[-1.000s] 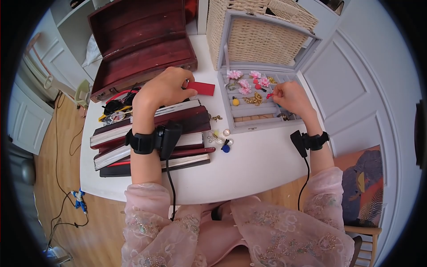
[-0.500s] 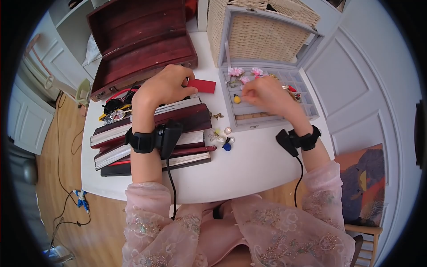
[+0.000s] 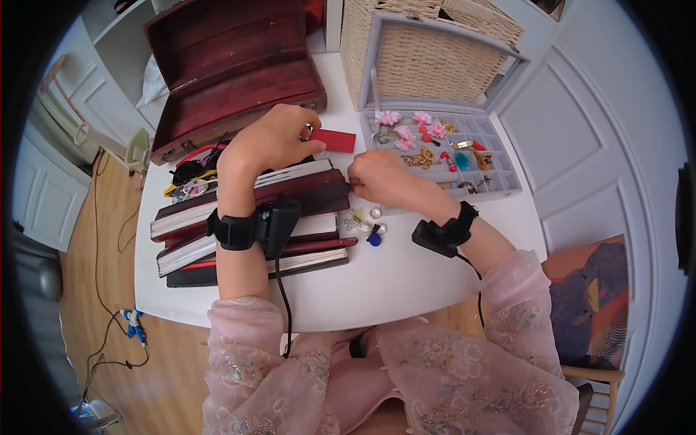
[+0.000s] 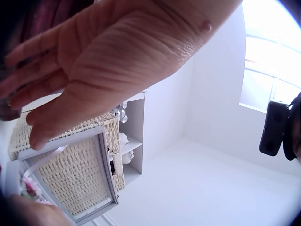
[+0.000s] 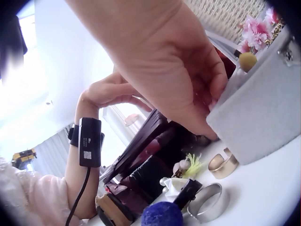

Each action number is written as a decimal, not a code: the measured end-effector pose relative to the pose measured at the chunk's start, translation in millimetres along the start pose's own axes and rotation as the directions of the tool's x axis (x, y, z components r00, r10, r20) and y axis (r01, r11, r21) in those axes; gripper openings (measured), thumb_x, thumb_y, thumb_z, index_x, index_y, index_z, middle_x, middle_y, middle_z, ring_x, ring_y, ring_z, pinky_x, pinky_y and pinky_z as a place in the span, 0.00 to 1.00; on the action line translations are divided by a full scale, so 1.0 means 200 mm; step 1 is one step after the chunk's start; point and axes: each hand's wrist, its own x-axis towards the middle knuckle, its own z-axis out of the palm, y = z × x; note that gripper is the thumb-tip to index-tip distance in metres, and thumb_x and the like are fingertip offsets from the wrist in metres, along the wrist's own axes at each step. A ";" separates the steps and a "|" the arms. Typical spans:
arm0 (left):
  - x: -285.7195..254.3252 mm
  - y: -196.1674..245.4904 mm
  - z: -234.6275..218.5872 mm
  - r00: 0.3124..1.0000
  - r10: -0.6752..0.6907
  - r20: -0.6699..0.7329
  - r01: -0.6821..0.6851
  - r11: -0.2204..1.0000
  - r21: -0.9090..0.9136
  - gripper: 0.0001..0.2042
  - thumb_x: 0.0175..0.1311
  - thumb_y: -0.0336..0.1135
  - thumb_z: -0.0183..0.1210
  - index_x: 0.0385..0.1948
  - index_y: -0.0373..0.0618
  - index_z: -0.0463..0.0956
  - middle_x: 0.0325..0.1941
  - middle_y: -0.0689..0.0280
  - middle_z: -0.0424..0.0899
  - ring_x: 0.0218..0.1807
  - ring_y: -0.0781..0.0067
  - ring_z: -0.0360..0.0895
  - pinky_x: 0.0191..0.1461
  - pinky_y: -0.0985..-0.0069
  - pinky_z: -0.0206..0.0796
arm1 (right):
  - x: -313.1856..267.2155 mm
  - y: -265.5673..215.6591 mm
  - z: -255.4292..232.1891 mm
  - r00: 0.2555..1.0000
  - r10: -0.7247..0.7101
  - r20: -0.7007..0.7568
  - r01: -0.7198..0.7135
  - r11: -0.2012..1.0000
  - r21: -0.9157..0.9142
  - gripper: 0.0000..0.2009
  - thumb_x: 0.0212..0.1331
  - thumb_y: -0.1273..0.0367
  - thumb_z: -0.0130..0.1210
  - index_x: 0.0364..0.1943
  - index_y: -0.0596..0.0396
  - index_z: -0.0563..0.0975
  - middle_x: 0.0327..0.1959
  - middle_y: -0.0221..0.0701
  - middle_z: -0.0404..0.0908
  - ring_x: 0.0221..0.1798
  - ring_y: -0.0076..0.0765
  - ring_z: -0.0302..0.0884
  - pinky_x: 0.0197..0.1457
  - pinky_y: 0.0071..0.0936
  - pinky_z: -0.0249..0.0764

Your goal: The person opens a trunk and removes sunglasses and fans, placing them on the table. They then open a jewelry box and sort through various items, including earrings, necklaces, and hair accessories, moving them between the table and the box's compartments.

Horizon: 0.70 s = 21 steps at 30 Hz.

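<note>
My right hand (image 3: pixel 384 177) is down at the table between the books (image 3: pixel 319 192) and the grey jewelry box (image 3: pixel 507 190). Its curled fingers and thumb pinch a small dark metal trinket (image 5: pixel 202 140), mostly hidden by the hand. Close by lie a gold ring (image 5: pixel 223 165), a silver ring (image 5: pixel 208 202), a blue pompom (image 5: pixel 162 215) and a yellow tassel (image 5: pixel 193 165). Above the books hovers my left hand (image 3: pixel 272 141), its fingers (image 4: pixel 40 70) extended and thumb spread. Near that thumb is a flat red piece (image 3: pixel 337 141).
Pink flowers (image 3: pixel 404 138), a gold chain and red beads (image 3: pixel 448 161) sit in the box, its lid (image 3: pixel 435 65) raised against a wicker basket (image 3: pixel 353 65). An open dark-red case (image 3: pixel 239 90) stands behind the books. Sunglasses (image 3: pixel 190 172) lie beside them.
My right hand has let go of the red beads in the jewelry box and moved left, down to the table by the books. The left hand has stayed almost still.
</note>
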 end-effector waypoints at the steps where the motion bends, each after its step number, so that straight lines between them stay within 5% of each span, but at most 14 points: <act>1: 0.00 0.00 0.00 1.000 0.004 0.000 -0.004 1.000 0.001 0.17 0.52 0.36 0.62 0.42 0.37 0.77 0.35 0.53 0.82 0.36 0.57 0.80 0.40 0.70 0.72 | -0.01 0.01 -0.02 1.000 -0.001 0.001 0.001 1.000 0.000 0.05 0.42 0.70 0.59 0.22 0.57 0.80 0.23 0.37 0.80 0.30 0.44 0.79 0.34 0.37 0.73; 6: 0.00 0.00 0.00 1.000 0.009 0.001 -0.009 1.000 0.000 0.17 0.53 0.36 0.62 0.42 0.37 0.77 0.35 0.52 0.82 0.37 0.57 0.80 0.41 0.70 0.72 | -0.06 0.05 -0.25 0.992 0.111 -0.054 -0.099 0.977 0.190 0.04 0.42 0.72 0.58 0.21 0.58 0.80 0.22 0.34 0.80 0.26 0.33 0.79 0.32 0.27 0.73; 13: 0.00 0.02 -0.01 1.000 0.003 0.015 -0.003 1.000 0.022 0.17 0.53 0.37 0.62 0.42 0.37 0.77 0.35 0.53 0.83 0.36 0.57 0.80 0.41 0.70 0.72 | -0.22 0.14 -0.44 0.980 0.158 -0.118 -0.120 0.953 0.279 0.04 0.42 0.71 0.57 0.21 0.57 0.79 0.18 0.33 0.79 0.23 0.33 0.77 0.30 0.26 0.71; 15: 0.00 0.01 0.00 1.000 0.003 0.018 -0.003 1.000 0.022 0.17 0.53 0.37 0.62 0.42 0.37 0.77 0.35 0.53 0.83 0.36 0.57 0.80 0.41 0.70 0.72 | -0.27 0.16 -0.46 0.984 0.178 0.020 -0.176 0.946 0.271 0.03 0.44 0.74 0.59 0.23 0.59 0.79 0.20 0.29 0.79 0.24 0.23 0.75 0.29 0.20 0.71; 19: 0.01 0.02 0.00 1.000 -0.002 0.025 0.002 1.000 0.016 0.17 0.53 0.37 0.62 0.42 0.36 0.77 0.35 0.54 0.83 0.35 0.58 0.80 0.40 0.69 0.71 | -0.34 0.21 -0.37 0.971 0.208 0.118 -0.234 0.930 0.284 0.02 0.45 0.74 0.59 0.23 0.59 0.79 0.20 0.29 0.80 0.24 0.23 0.76 0.30 0.19 0.72; 21: 0.00 0.02 0.00 1.000 -0.006 0.025 0.006 1.000 0.021 0.16 0.53 0.36 0.62 0.42 0.37 0.77 0.35 0.54 0.83 0.35 0.58 0.80 0.40 0.69 0.71 | -0.36 0.23 -0.32 0.973 0.213 0.087 -0.230 0.923 0.310 0.03 0.43 0.72 0.57 0.21 0.57 0.80 0.19 0.33 0.80 0.25 0.31 0.79 0.31 0.25 0.73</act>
